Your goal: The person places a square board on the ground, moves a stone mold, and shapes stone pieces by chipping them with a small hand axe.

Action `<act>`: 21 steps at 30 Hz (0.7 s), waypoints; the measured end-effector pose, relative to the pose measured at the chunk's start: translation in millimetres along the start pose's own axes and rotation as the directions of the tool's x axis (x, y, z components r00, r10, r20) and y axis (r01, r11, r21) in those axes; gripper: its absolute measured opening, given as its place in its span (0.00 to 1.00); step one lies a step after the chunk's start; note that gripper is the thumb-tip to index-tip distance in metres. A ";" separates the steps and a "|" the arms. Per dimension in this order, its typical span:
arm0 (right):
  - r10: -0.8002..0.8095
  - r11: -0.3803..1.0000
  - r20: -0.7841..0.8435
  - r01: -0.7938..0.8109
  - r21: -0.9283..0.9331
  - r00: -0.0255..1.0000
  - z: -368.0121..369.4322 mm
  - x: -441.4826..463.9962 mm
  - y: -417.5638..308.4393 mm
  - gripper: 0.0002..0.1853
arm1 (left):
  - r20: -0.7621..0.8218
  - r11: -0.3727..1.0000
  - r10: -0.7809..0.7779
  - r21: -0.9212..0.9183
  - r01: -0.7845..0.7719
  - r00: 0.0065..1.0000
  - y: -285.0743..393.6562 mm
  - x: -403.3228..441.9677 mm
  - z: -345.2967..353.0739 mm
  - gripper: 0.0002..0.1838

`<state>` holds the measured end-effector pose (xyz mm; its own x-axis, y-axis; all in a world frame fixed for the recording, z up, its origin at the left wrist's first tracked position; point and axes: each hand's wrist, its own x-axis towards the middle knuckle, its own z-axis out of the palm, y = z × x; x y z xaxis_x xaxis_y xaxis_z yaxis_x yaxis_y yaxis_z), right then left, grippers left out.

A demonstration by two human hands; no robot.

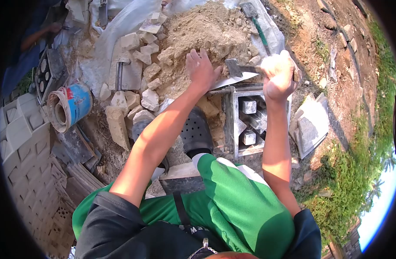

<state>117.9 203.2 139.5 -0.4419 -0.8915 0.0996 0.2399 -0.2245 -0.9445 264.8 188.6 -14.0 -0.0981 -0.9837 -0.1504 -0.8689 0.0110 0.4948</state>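
My left hand (201, 71) rests at the lower edge of a heap of crumbly tan material (202, 30), fingers apart and pointing up the heap. My right hand (279, 75) is closed around the handle of a hammer (237, 67), whose metal head points left, towards my left hand. A pale flat blade or sheet (232, 80) lies between the two hands. Below the hammer is an open metal mould (236, 125) with square-topped metal blocks inside. My right wrist is above the mould's upper right corner.
Stone chunks (150, 99) lie left of the heap. A blue and red bucket (79, 103) stands left, near stacked pale blocks (23, 142). A green-handled shovel (261, 32) lies top right, flat slabs (311, 123) right. Another person's arm (36, 36) shows upper left.
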 end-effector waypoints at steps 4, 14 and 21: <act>0.008 1.000 0.077 -0.009 0.018 0.997 -0.2 3.8 7.0 0.19 | 0.035 0.996 0.077 0.048 -0.079 0.996 2.4 14.8 -13.3 0.43; 0.010 0.997 0.036 -0.007 -0.078 0.999 10.1 3.6 2.0 0.17 | 0.060 0.954 0.287 0.076 -0.291 0.956 -27.5 24.2 -3.4 0.30; 0.036 0.999 0.015 -0.035 -0.036 0.999 8.5 3.4 3.2 0.18 | 0.151 0.909 0.416 -0.055 -0.412 0.897 -44.8 44.4 -22.2 0.29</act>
<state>124.4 196.1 139.4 -0.4202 -0.9047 0.0703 0.2242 -0.1785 -0.9580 310.1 140.4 -23.9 -0.5224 -0.8507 -0.0584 -0.7233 0.4058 0.5588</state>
